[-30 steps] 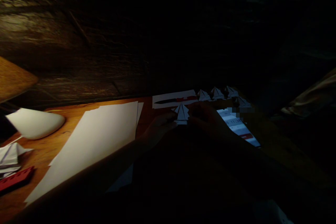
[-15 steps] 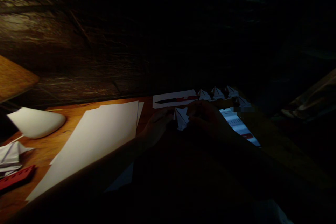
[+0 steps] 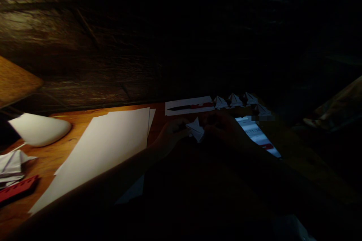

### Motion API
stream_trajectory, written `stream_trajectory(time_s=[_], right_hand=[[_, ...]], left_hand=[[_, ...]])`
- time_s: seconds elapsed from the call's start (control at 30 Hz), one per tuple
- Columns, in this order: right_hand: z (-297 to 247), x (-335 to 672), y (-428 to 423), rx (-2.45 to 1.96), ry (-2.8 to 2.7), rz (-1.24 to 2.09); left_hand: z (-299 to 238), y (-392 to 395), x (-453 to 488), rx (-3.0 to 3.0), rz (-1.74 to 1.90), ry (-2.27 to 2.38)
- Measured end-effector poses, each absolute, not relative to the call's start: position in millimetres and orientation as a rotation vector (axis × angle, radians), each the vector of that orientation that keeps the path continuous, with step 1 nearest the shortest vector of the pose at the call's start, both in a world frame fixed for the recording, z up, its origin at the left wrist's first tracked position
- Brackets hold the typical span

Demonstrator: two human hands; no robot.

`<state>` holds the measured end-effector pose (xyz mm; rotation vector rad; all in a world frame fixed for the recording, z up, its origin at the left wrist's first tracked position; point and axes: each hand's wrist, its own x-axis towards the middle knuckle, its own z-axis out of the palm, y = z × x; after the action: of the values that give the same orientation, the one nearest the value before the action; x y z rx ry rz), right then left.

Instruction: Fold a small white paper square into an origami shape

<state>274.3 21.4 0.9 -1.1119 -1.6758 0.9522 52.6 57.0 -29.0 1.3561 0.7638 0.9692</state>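
Note:
A small folded piece of white paper (image 3: 197, 129) with pointed corners is held between my two hands above the table. My left hand (image 3: 173, 131) pinches its left edge, fingers closed. On its right side, my right hand (image 3: 222, 128) grips the paper; its fingers are dark and partly hidden. Just beyond my hands lies a red-handled knife (image 3: 195, 106) with a dark blade, resting on a white sheet (image 3: 172, 104). Several folded paper figures (image 3: 235, 100) stand in a group to the knife's right.
A stack of white paper (image 3: 113, 139) covers the left of the wooden table (image 3: 51, 162). Farther left are a lamp (image 3: 42, 130), a larger folded paper (image 3: 13, 163) and a red object (image 3: 19, 190). A lit phone screen (image 3: 256, 133) lies right. A dark wall rises behind.
The folded paper has been turned between my hands, so a wider, pointed face now shows. My left fingers have shifted onto its left edge. The things on the table stay put.

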Motion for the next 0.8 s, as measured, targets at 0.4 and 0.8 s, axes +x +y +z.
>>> stream_trajectory(time_s=[0.4, 0.8], right_hand=[[-3.9, 274.9, 23.2, -1.102, -1.692, 1.025], [-1.9, 277.6, 22.4, -1.164, -1.820, 1.020]], left_hand=[[-19.8, 51.3, 54.3, 1.260, 0.969, 0.681], [-24.5, 54.1, 55.6, 1.407, 0.913, 0.790]])
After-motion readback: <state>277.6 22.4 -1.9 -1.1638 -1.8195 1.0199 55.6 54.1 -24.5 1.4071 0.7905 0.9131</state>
